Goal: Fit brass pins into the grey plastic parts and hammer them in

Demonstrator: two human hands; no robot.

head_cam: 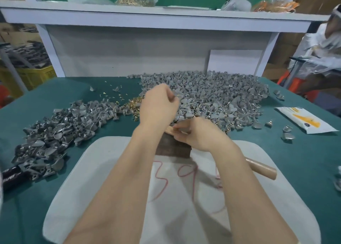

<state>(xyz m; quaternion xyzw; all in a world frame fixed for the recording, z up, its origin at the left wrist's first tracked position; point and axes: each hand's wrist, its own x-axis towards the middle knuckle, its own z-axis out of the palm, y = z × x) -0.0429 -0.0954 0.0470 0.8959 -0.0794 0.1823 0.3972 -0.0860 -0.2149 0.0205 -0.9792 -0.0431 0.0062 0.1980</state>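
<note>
**Part held up far of the block, pin hand waiting just below**

The left hand (158,105) is hovering over the near edge of the large heap of loose grey plastic parts (221,94), and its fingers (170,98) are curling round and pinching one small grey wedge-shaped plastic part (178,96), which is sticking out to the right of the fist. The right hand (195,134) is lying nearer, on the far edge of the dark brown wooden block (171,149), with its fingertips drawn together; whether they are pinching a pin is too blurred to tell.

The held part is sitting far of and slightly left of the right fingertips, apart from them, so the fitting is probably depending on the left hand bringing the part down and near towards the block. The small heap of loose brass pins (134,104) is lying just left of the left hand, nearer to it than to the right. A pale round wooden handle (262,167), likely the hammer's, is resting on the white cloth (92,170) on the green desk (295,170), beside the right forearm, so the right hand looks better placed to take it.
</note>
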